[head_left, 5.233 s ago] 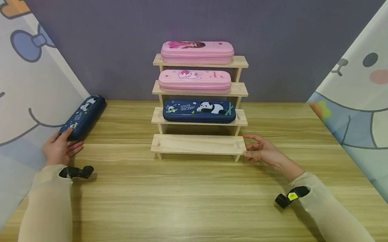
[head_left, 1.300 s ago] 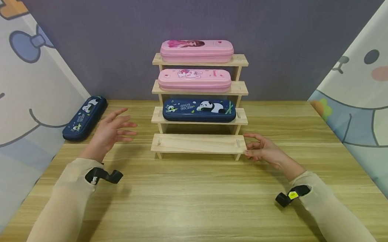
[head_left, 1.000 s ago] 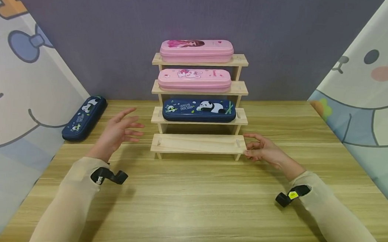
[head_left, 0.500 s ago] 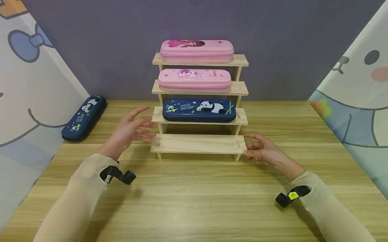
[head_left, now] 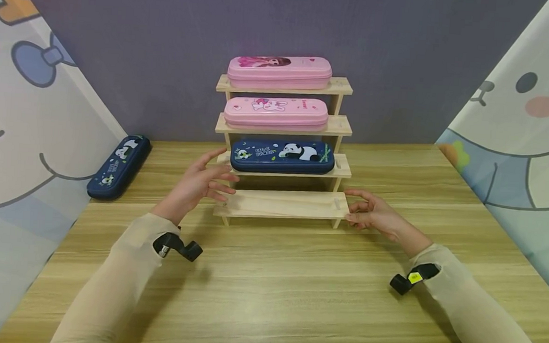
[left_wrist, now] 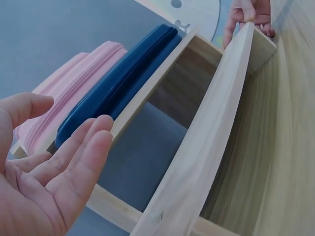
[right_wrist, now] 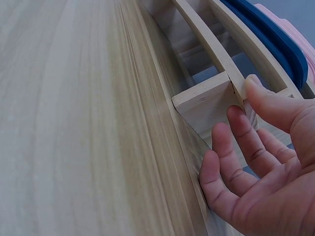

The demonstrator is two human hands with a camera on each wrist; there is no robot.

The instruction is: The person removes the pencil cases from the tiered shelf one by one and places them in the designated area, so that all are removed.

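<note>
A stepped wooden display rack (head_left: pixel 282 204) stands against the back partition. My right hand (head_left: pixel 368 214) pinches the right end of its lowest board, thumb on top and fingertips beneath, as the right wrist view also shows. My left hand (head_left: pixel 197 185) holds nothing; its fingers are spread beside the left end of the lower boards. In the left wrist view those fingers (left_wrist: pixel 81 167) appear in front of a navy pencil case (left_wrist: pixel 120 83). That panda-printed case lies on the second board up. Two pink pencil cases, one with a rabbit (head_left: pixel 276 113) and one with a doll (head_left: pixel 279 72), lie above it.
Another navy panda pencil case (head_left: pixel 120 167) lies at an angle on the wood-grain table (head_left: pixel 267 286), against the left cartoon-printed panel (head_left: pixel 36 125). A grey partition (head_left: pixel 403 69) closes the back, and a second printed panel (head_left: pixel 531 145) borders the right.
My left hand has let go of the navy pencil case at the left and moved right to the rack's left end. My right hand stays on the lowest board.
</note>
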